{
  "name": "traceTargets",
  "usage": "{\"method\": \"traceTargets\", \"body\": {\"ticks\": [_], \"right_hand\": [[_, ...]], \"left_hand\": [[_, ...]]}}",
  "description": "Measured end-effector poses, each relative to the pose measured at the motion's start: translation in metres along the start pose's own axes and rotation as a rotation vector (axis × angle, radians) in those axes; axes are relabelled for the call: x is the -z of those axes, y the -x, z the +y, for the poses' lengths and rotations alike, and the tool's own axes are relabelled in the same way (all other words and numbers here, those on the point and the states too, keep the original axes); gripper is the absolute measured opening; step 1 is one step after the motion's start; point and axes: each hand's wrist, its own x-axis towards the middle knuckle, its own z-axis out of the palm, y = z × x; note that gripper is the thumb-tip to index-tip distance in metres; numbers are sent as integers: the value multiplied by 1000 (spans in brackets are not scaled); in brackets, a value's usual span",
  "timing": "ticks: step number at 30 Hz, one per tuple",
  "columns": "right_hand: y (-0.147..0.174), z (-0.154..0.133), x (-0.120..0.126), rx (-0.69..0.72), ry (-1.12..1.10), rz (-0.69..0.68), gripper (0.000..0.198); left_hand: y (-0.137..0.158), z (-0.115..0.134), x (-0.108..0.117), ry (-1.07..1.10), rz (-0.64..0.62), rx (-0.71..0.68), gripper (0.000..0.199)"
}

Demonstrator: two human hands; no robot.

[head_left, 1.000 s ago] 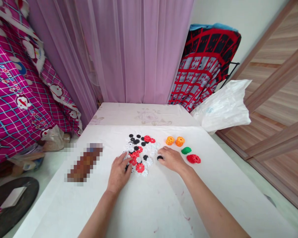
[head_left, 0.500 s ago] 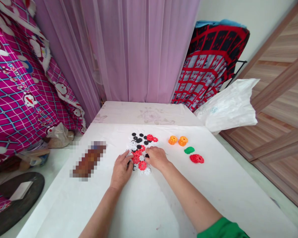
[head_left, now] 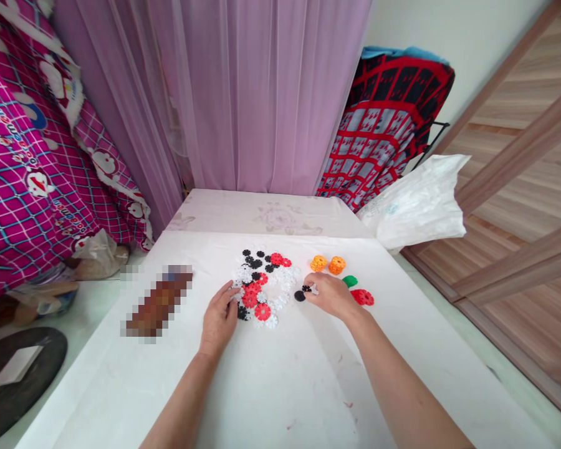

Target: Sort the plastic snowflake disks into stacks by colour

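A loose pile of notched plastic discs lies mid-table: red discs [head_left: 250,295], white discs [head_left: 287,280] and black discs [head_left: 256,262], some overlapping. At its left edge my left hand [head_left: 219,317] rests with the fingers apart, touching or close to the nearest discs. My right hand [head_left: 330,294] is to the right of the pile, pinching a black notched disc [head_left: 307,289] between thumb and fingers. Just beside that disc is a dark round shape [head_left: 300,295]; whether it is held or lies on the cloth, I cannot tell.
Beyond my right hand stand two orange disc stacks [head_left: 337,265], with a green disc group [head_left: 350,281] and a red disc row [head_left: 363,297] nearer. A blurred-out brown item [head_left: 161,302] lies on the left of the white-covered table [head_left: 271,399]. A white bag [head_left: 416,206] stands at the back right.
My right hand has moved right, out of the pile, with a black disc in its fingers. My left hand stays at the pile's left edge. The whole view has shifted slightly.
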Motion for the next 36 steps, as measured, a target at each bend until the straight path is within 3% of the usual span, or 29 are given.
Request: {"method": "traceTargets", "body": {"ticks": [11,17,26,30,36], "right_hand": [[1,-6,-25,77,69,-20,20],[2,-5,-30,76,50,-40,39],[0,-18,-36,65,112,-96,24],[7,-1,-36,57,76,-100,22],[-1,35,-12,-115,49,16,19]], "left_hand": [[-1,-3,3,41,44,42,29],[-2,-2,2,30,46,49,30],[-1,-4,3,5,40,27,29],[-1,-4,4,0,31,19,29],[-2,-4,3,-3,9,24,31]]}}
